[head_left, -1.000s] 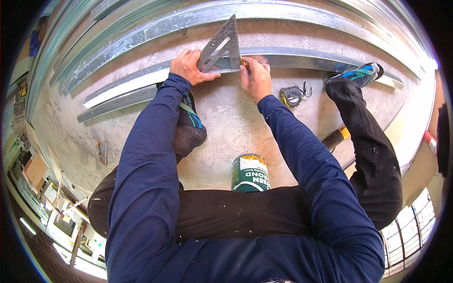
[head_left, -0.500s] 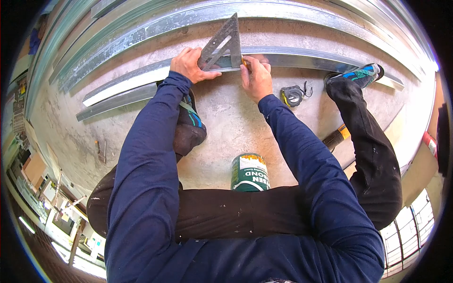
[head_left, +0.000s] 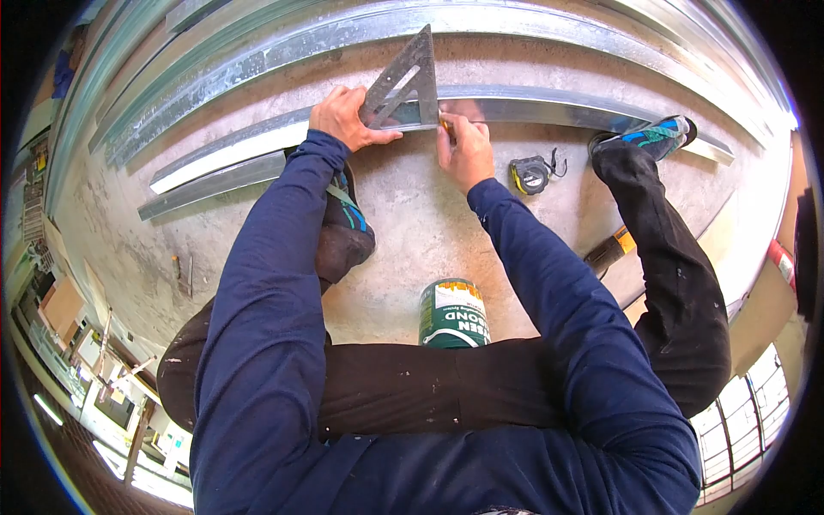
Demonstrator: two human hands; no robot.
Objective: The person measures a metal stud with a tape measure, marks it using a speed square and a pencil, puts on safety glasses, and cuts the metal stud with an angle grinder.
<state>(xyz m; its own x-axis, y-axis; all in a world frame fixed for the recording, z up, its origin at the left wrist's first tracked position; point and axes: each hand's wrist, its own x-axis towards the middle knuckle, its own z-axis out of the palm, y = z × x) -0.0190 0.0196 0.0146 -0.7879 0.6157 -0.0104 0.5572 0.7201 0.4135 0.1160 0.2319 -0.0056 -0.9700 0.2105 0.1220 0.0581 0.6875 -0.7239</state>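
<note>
A grey metal speed square (head_left: 428,79) lies across a long galvanized metal channel (head_left: 549,109) on the floor. My left hand (head_left: 348,120) grips the square's lower left side, with the thumb along the channel's near edge. My right hand (head_left: 469,156) is closed around a small yellow-orange pencil (head_left: 445,122). Its tip is at the channel, right beside the square's straight right edge; the exact contact is too small to make out. A black and yellow tape measure (head_left: 530,175) rests on the floor to the right of my right hand.
More long metal channels (head_left: 343,45) lie beyond, across the back. A shorter channel piece (head_left: 215,187) is by my left shoe. A green can (head_left: 455,316) stands before my lap. A black and yellow tool (head_left: 611,251) lies near my right leg, on the concrete floor (head_left: 403,232).
My right hand has shifted slightly along the square's edge toward me, the pencil tilting with it. My left hand and the square have stayed put.
</note>
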